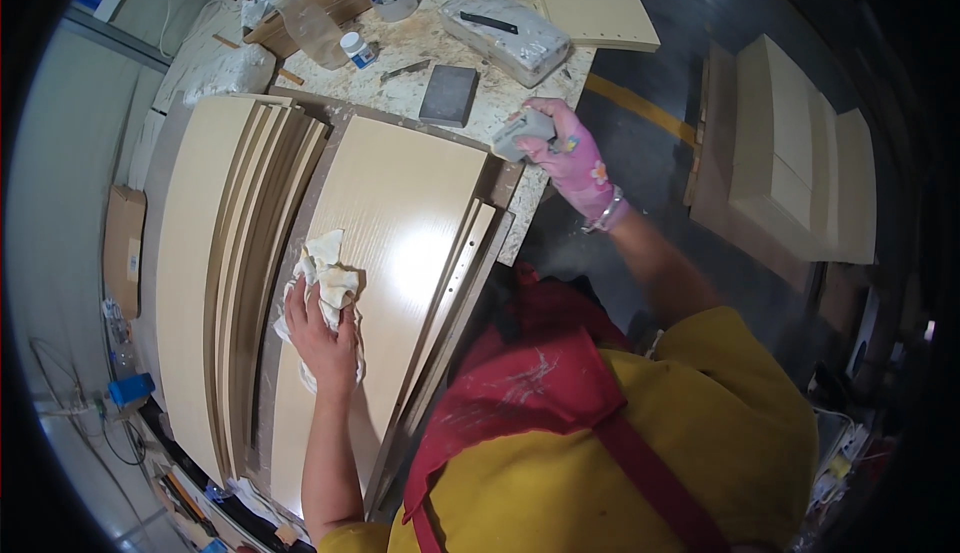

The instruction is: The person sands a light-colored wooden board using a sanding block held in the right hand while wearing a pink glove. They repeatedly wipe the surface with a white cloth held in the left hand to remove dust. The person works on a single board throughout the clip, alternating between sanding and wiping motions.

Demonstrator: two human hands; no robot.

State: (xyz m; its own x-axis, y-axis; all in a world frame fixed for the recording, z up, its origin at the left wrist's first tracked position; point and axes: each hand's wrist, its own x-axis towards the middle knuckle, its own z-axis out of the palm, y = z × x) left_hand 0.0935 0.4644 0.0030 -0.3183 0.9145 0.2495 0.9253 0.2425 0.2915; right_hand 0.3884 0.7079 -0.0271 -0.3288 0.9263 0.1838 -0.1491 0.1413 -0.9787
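My bare left hand [322, 338] presses a crumpled white cloth [328, 275] onto a pale wood-grain panel [400, 243], its fingers curled over the cloth. My right hand [577, 158], in a pink flowered glove, is closed around a grey block [522, 136] that looks like a sanding block. It holds the block over the table's right edge, just past the panel's far corner. A second dark grey block [449, 95] lies flat on the worn table [400, 43] beyond the panel. Under the panel's right edge shows another board [462, 263] with small holes.
Several stacked panels [225, 253] stand left of the panel. At the back are a paint-smeared box [505, 33] with a black knife on it, a small white bottle [357, 50], a tape roll [394, 1] and a cardboard tray [325, 3]. More panels [800, 163] are piled at right.
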